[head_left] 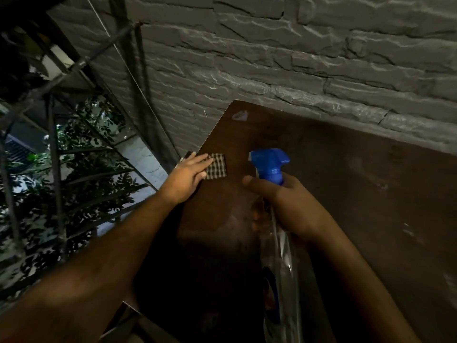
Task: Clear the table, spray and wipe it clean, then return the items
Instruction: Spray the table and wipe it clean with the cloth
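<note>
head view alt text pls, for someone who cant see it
A person's right hand grips a clear spray bottle with a blue trigger head over a dark brown table, while the left hand rests flat on a checked cloth near the table's left edge. Behind is a grey stone wall.

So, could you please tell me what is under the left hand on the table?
The left hand presses flat on a folded checked cloth at the table's left edge. Only the cloth's right part shows; the rest, and the tabletop beneath, are covered.
</note>
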Motion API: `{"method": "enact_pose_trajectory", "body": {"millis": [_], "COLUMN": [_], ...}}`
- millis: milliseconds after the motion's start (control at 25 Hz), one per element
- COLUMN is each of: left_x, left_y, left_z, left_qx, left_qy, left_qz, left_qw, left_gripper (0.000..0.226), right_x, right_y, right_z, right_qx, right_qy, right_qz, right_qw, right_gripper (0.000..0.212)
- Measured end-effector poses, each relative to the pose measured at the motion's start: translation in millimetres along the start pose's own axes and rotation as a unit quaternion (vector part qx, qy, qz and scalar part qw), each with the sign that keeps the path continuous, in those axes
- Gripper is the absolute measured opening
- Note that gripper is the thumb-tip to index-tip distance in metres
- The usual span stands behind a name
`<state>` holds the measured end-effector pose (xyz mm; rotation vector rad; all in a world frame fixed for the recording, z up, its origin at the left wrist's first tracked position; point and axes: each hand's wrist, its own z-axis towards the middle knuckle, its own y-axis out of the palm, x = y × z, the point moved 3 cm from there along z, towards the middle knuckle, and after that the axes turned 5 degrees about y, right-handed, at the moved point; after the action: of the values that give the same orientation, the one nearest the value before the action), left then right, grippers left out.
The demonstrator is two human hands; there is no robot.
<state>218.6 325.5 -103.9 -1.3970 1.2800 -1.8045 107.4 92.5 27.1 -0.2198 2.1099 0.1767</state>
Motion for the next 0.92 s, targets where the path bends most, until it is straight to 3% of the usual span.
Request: {"method": "enact_pose_trajectory", "body": {"millis": [120,200,320,400,520,600,800,920], "left_x": [9.6,-5.5,-30.4,-12.9,29.6,16.0,-31.4,7.1], "left_y": [20.6,13.9,-10.4,-9.9,17.4,19.2,-13.8,14.1], "left_z": [-35.2,-75.2,-58.7,-38.3,-68.6,-106.8,-57.8,-80.6], "left_qx": [-0.046,-0.053,-0.023,-0.013,-0.074,-0.099,-0.002,-0.052], "left_qy": [0.104,0.131,0.052,0.019,0.134,0.196,0.017,0.122], "left_qz": [-0.046,-0.058,-0.046,-0.037,-0.041,-0.044,-0.056,-0.036], "left_qw": [0.993,0.988,0.997,0.999,0.987,0.975,0.998,0.991], "left_gripper": [0.046,0.047,0.045,0.043,0.045,0.045,0.043,0.046], "right_x": [1.7,-0.7,-9.0,-13.2,-10.4,-7.7,-6.8,-5.8], "right_y": [9.3,15.1,28.4,38.4,50.0,52.1,52.7,54.5], "right_z": [0.9,0.2,-1.8,0.2,0.6,-3.7,-18.7,-26.0], "right_qx": [0.009,0.01,0.007,0.002,-0.002,0.003,0.005,0.004], "right_qy": [0.002,0.008,0.024,0.024,0.026,0.035,0.045,0.037], "right_qz": [0.005,0.025,0.034,0.034,0.022,0.016,0.028,0.028], "right_qw": [1.0,1.0,0.999,0.999,0.999,0.999,0.999,0.999], "right_gripper": [0.027,0.023,0.019,0.021,0.026,0.029,0.026,0.025]}}
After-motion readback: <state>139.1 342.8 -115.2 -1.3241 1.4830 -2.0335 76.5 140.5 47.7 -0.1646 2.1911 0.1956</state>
